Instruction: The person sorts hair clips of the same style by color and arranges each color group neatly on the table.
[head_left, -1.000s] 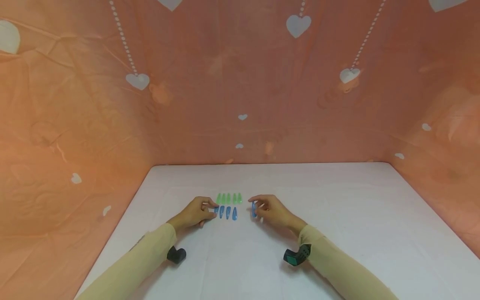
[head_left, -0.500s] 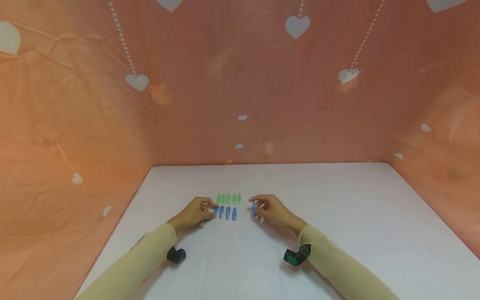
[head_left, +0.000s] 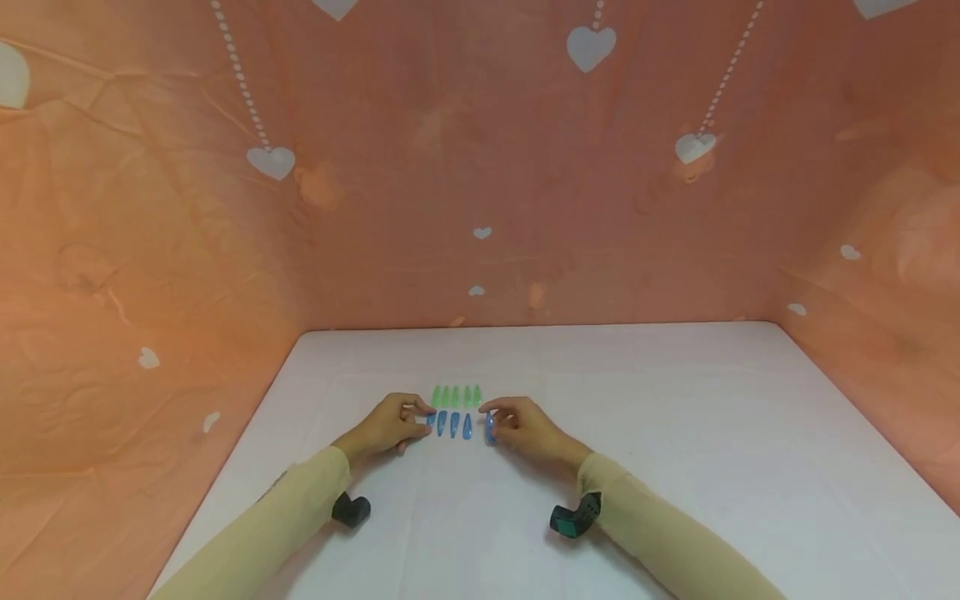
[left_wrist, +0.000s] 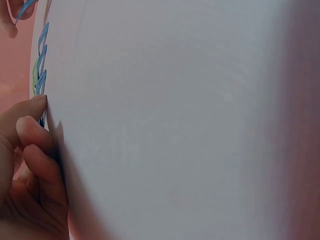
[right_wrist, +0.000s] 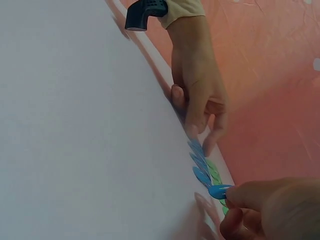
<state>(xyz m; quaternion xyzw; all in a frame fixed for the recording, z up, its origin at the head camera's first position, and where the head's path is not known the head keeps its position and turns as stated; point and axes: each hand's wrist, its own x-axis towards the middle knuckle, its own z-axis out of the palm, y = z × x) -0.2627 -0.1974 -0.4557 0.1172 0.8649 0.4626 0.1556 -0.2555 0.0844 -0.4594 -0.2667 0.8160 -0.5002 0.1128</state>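
In the head view, my right hand pinches a blue snap hair clip between thumb and fingers, just right of a row of blue clips. The right wrist view shows that held clip side-on, overlapping the row. My left hand holds the leftmost blue clip by its two ends on the table, partly covering it. Between the hands lie more blue clips, upright side by side. Behind them runs a row of several green hair clips.
The clips lie on a white-covered table. Its back edge meets an orange cloth backdrop printed with pale hearts, which also encloses the sides. A dark device hangs at the right wrist, another dark device at the left.
My right hand has moved left with the blue hair clip, closer to the blue row. My left hand keeps its place on the leftmost clip.
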